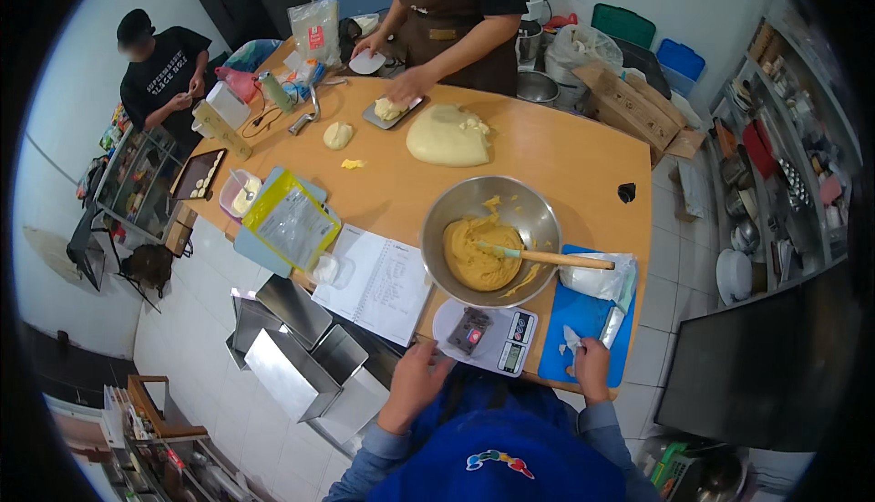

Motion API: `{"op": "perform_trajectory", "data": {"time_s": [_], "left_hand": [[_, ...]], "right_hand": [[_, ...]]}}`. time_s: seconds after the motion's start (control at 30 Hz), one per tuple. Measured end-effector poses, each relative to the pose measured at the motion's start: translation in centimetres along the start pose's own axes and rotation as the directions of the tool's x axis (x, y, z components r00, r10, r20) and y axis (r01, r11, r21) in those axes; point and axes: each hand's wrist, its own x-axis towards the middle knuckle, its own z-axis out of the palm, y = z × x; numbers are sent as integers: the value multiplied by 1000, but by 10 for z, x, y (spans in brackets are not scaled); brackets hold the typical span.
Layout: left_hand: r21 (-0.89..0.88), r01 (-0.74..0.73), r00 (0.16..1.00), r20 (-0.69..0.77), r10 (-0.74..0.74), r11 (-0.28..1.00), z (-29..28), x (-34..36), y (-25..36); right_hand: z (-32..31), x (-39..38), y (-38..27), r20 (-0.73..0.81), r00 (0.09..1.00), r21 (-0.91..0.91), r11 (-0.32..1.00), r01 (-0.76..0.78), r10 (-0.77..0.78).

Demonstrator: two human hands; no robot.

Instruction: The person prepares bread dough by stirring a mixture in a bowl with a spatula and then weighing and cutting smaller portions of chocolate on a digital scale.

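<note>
My left hand [417,385] is at the table's front edge, beside the white kitchen scale [502,334], its fingers apart and nothing visible in them. A small dark packet with a red label [470,330] lies on the scale's plate. My right hand [594,373] is closed over the near part of a blue cutting board [552,367]. A crumpled white scrap [571,338] is at its fingertips, and a flat shiny metal strip [612,327] lies just above; which of these it grips, I cannot tell. Behind the scale stands a steel bowl [437,220] of yellow-brown batter [474,261] with a wooden-handled spatula [565,259].
A notebook [378,283], a yellow-edged pouch [292,221] and a white bag [597,279] lie around the bowl. Across the table, a co-worker's hand [410,85] is over dough on a small scale, beside a large dough mass [445,138]. Metal tins [292,374] stand left.
</note>
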Motion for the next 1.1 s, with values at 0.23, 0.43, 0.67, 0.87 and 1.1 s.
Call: {"op": "perform_trajectory", "data": {"time_s": [0.23, 0.43, 0.67, 0.87, 1.1], "left_hand": [[-46, -93, 974, 203, 100, 995, 17, 7, 23], [-49, -148, 950, 271, 156, 988, 36, 6, 29], [-344, -25, 912, 377, 162, 939, 76, 13, 33], [-621, 324, 828, 551, 103, 714, 116, 20, 31], [-700, 689, 696, 712, 98, 189, 117, 13, 58]], "right_hand": [[11, -9, -16, -57, 997, 113, 992, 55, -49], [31, -6, -13, -2, 999, -54, 998, 41, -41], [-7, -17, -41, 68, 976, 152, 969, 194, -206], [-42, -33, -111, 124, 944, 496, 843, 208, -306], [-26, -38, -90, -42, 976, 591, 782, 195, -212]]}}
